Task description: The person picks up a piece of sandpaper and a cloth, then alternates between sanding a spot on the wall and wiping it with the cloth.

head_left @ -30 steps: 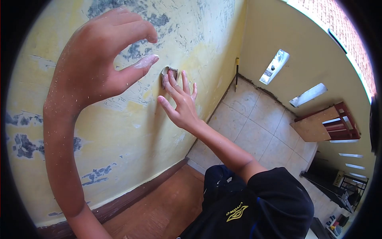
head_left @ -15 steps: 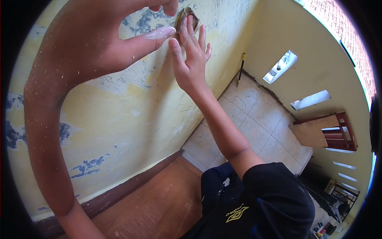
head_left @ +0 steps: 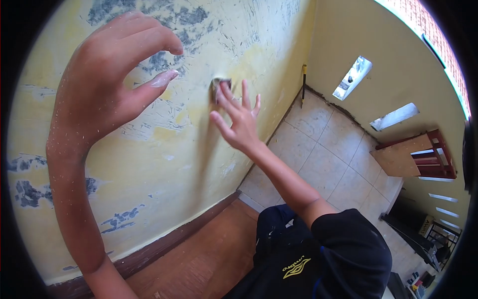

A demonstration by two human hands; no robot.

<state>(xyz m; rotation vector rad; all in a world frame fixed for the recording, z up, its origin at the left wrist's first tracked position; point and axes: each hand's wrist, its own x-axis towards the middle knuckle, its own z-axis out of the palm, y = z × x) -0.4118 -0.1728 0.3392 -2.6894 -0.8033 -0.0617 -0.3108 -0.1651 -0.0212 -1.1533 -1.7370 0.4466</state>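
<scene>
A folded piece of sandpaper lies flat against the yellow painted wall. My right hand presses it there under the fingertips, its outer fingers and thumb spread. To the left and nearer the camera, my left hand is held in a curve with thumb and fingers apart and nothing between them. Pale dust specks cover that hand and forearm, and its thumb tip is whitish. Grey patches and scratches show through the paint around both hands.
A brown baseboard runs along the wall's foot. In the corner leans a black-and-yellow stick. The right wall has slot openings, with a red wooden frame beside it. Dark equipment stands at lower right.
My right hand has slid the sandpaper down the wall. My left hand also sits lower and farther left in view, now showing its whole back. The view has shifted slightly.
</scene>
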